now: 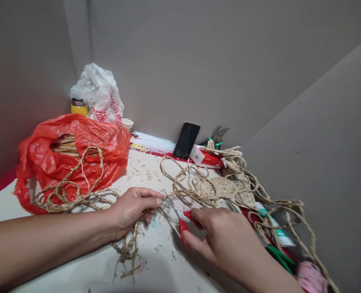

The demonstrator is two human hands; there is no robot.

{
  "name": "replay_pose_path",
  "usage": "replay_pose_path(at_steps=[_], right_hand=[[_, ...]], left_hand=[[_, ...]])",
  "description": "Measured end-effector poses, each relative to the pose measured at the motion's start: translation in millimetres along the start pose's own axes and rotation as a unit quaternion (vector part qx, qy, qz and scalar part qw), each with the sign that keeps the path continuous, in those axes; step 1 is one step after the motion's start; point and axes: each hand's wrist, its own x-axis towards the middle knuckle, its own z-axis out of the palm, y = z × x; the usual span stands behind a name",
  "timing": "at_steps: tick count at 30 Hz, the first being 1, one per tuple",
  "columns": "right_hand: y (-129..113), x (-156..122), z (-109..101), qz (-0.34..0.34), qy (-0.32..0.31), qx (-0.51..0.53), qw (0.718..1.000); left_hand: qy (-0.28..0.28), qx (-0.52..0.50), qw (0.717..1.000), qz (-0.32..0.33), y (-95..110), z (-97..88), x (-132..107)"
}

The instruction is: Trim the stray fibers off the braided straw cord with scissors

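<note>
My left hand is closed in a pinch on a braided straw rope at the table's middle, its fingertips pointing right. My right hand grips red-handled scissors, whose blades reach toward the left fingertips and the rope end. Frayed straw ends hang below my left wrist. Just beyond the scissors lie coiled woven rope discs.
A red plastic bag holding straw sits at left, with a white bag and a yellow jar behind. A black phone leans on the wall by a red-white box and pruning shears. Green-handled tools lie at right.
</note>
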Motion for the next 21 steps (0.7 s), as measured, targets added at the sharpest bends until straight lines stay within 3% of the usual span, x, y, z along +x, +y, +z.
replay_pose_path(at_steps=[5, 13, 21], right_hand=[[0, -1, 2, -0.017, 0.012, -0.052, 0.998], [5, -2, 10, -0.038, 0.019, -0.052, 0.998], [18, 3, 3, 0.034, 0.058, 0.041, 0.997]], left_hand=[[0.005, 0.011, 1.000, -0.002, 0, 0.2, -1], [0.006, 0.006, 1.000, -0.003, 0, -0.5, 0], [-0.004, -0.042, 0.999, -0.011, 1, 0.1, -1]])
